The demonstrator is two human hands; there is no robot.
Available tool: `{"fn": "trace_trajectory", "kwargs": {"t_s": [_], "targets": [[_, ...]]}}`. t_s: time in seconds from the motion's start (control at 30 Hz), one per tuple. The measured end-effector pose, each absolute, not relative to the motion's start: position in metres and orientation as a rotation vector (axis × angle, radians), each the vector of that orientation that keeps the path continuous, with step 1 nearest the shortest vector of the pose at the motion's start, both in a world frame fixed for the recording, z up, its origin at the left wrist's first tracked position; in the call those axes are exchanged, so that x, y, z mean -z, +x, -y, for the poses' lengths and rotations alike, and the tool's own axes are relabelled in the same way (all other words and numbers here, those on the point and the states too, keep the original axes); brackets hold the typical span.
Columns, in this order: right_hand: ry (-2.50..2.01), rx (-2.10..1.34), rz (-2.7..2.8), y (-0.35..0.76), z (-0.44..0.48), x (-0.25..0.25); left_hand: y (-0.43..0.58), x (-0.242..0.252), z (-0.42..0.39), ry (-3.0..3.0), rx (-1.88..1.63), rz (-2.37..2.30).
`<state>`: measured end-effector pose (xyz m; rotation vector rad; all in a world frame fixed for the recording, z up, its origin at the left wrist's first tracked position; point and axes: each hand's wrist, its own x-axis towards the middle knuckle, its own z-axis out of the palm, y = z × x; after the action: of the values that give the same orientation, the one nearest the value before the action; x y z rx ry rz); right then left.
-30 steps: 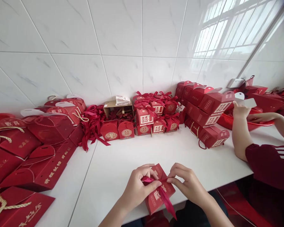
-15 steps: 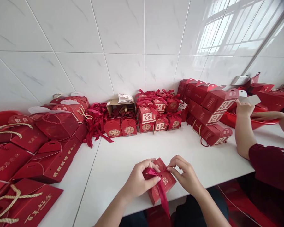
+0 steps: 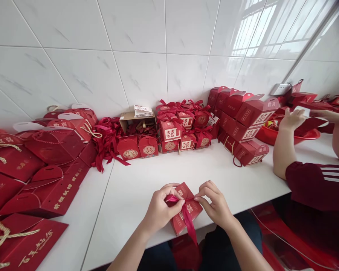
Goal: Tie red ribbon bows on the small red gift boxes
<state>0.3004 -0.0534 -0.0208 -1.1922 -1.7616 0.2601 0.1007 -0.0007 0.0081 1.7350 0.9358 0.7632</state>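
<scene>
A small red gift box (image 3: 179, 225) with gold print lies tilted at the table's front edge, between my hands. Dark red ribbon (image 3: 190, 224) crosses its top, one long tail hanging down past the edge. My left hand (image 3: 165, 205) is at the box's left side, thumb and forefinger pinching a loop of the ribbon. On the other side my right hand (image 3: 214, 203) pinches the ribbon's other part between thumb and fingertips, beside the box's right edge. The ribbon's crossing point is partly covered by my left fingers.
Large red boxes with rope handles (image 3: 59, 143) pile up on the left. Behind lie loose ribbons (image 3: 106, 137), an open carton (image 3: 124, 122) and ribbon-tied boxes (image 3: 183, 124). Stacked red boxes (image 3: 240, 131) stand right. Beyond, a co-worker's hands (image 3: 293, 118) hold a box over a red basin (image 3: 292, 140).
The camera view has shifted a little. My hands have pulled the ribbon tighter across the box. The co-worker has lifted a box above the basin with both hands.
</scene>
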Motion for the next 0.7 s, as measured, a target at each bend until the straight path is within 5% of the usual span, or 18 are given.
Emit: {"fn": "trace_trajectory", "kwargs": {"t_s": [0.4, 0.7], "targets": [[-1.256, -0.493, 1.716, 0.318, 0.049, 0.001, 0.093, -0.014, -0.002, 1.577, -0.698, -0.811], [-1.279, -0.317, 2.067, 0.296, 0.037, -0.029, 0.094, -0.029, -0.014, 1.685, -0.66, -0.807]]}}
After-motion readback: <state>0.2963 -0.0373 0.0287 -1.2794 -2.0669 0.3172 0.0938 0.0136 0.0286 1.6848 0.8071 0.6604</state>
